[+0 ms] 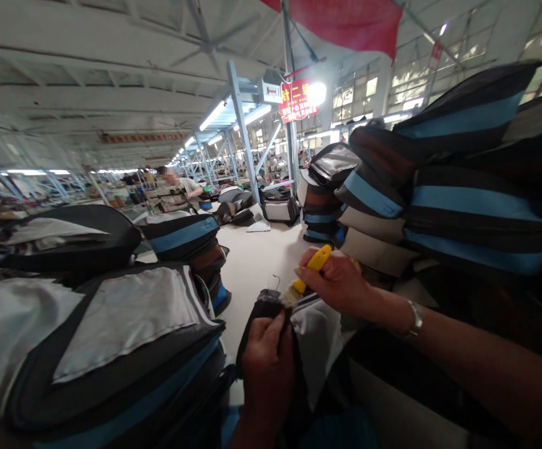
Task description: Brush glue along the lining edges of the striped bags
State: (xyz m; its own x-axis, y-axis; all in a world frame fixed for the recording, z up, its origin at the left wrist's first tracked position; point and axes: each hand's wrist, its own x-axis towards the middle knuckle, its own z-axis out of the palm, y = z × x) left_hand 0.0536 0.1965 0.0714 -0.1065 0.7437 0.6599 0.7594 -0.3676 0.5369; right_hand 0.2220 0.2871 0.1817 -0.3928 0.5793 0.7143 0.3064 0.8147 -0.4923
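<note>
My right hand (340,284) is closed around the yellow handle of a paint brush (312,267). Its pale bristles touch the end of a black fabric piece (264,305), where a greyish patch shows. Below the bristles, my left hand (271,352) grips that black piece with the thumb on top. A loose thread sticks up from the end of the fabric. Silvery-grey lining cloth (317,337) hangs beside the black piece, under my right hand. A metal bracelet circles my right wrist.
Stacked black and blue fabric pieces (476,206) rise high on the right. Another pile (125,380) with grey lining (130,318) lies on the left. Between them runs a white table (271,249), with more pieces at its far end. A co-worker (184,184) is farther back.
</note>
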